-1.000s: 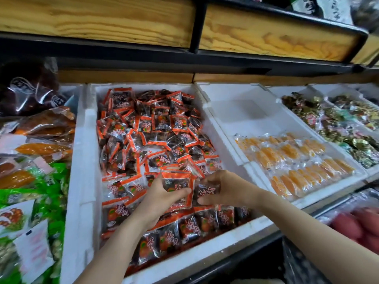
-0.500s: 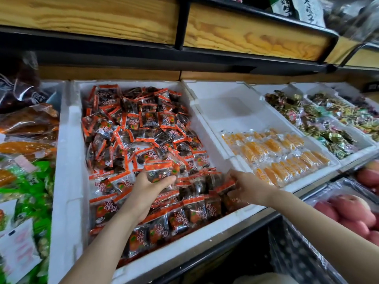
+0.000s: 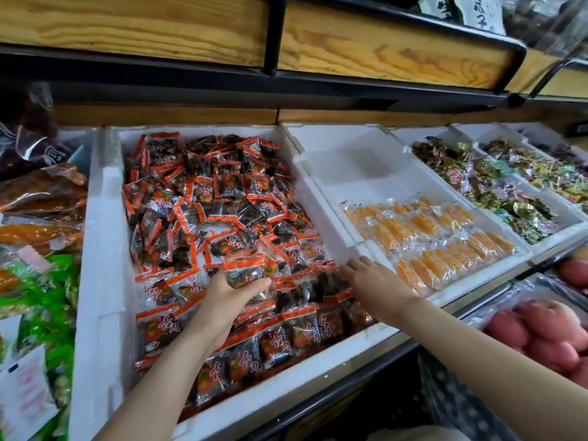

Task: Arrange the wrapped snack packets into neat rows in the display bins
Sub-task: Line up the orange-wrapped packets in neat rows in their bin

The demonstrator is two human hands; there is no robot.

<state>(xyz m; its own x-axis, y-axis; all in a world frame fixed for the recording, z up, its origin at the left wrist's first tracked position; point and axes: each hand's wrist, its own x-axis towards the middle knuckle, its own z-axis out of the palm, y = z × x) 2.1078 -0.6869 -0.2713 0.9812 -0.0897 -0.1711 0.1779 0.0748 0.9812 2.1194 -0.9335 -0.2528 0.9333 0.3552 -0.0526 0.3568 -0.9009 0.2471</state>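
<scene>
1. Two hands in view, both bare, both over the red-packet bin (image 3: 105,281), a white foam box.
2. Left hand (image 3: 229,297), over the bin's front half: fingers and thumb curled round a held packet (image 3: 246,272). It may be a small stack; count hidden.
3. Right hand (image 3: 372,281), at the bin's right wall: fingers straight, nothing in it, fingertips at the packets by that wall.
4. Red packets (image 3: 222,198) fill the bin: dozens, too many to count. Loose heap at the back, two rough rows along the front edge.
5. Each packet: clear film, red-orange bands, dark contents, an orange-and-green emblem and white Chinese characters; I can't read them surely.
6. Next bin right (image 3: 350,173): orange packets (image 3: 429,237) in about three rows in its front half.
7. Farther right: at least two more bins with foil candies (image 3: 496,192), green and gold.
8. Left of the bin: green bags (image 3: 54,281).
9. Below right: pink fruit (image 3: 541,332) under film.
10. Above: wooden shelf (image 3: 381,46); white bag (image 3: 477,11) with black Chinese writing.
</scene>
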